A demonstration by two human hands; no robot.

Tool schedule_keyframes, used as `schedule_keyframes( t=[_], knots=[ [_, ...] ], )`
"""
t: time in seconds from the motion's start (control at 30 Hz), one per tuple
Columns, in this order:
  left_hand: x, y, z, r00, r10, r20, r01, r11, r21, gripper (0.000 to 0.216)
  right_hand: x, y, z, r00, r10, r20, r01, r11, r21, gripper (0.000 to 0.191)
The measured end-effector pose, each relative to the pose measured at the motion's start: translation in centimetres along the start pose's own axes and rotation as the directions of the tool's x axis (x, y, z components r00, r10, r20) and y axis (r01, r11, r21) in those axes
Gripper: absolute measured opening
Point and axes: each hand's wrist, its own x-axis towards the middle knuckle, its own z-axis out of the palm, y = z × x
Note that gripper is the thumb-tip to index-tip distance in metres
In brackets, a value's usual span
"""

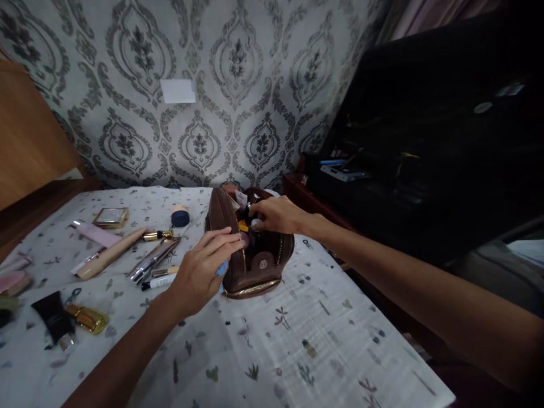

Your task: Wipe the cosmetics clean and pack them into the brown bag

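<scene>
A brown leather cosmetic bag (259, 266) with gold zips stands open on the patterned white cloth (297, 345). My right hand (276, 215) reaches into its top opening, fingers pinched on a small dark item among the things inside. My left hand (204, 272) rests against the bag's left side, fingers curled over a small blue thing that peeks out below them.
Make-up lies spread to the left: a beige tube (108, 255), a gold lipstick (158, 234), pencils (153, 259), a gold compact (111, 216), a round blue jar (180, 216), a black tube (53, 320), a gold case (87, 318). A dark shelf (425, 141) stands right. The bed edge falls away at right.
</scene>
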Motion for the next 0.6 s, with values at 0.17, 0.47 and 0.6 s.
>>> schedule_keyframes(
  t=[0.17,0.47,0.6],
  knots=[
    [0.0,0.0,0.0,1.0,0.003,0.012,-0.003,1.0,0.005,0.046,-2.6,-0.1,-0.6,0.918,0.143,-0.371,-0.051,0.968,0.247,0.023],
    [0.0,0.0,0.2,1.0,0.012,-0.017,-0.012,1.0,0.028,0.038,-10.3,-7.1,7.2,0.643,-0.092,-0.761,0.415,0.876,0.245,0.042],
    [0.2,0.2,0.2,1.0,0.013,-0.012,-0.012,0.998,0.062,0.037,-10.3,-9.7,11.3,0.593,-0.183,-0.784,0.508,0.84,0.189,0.039]
  ],
)
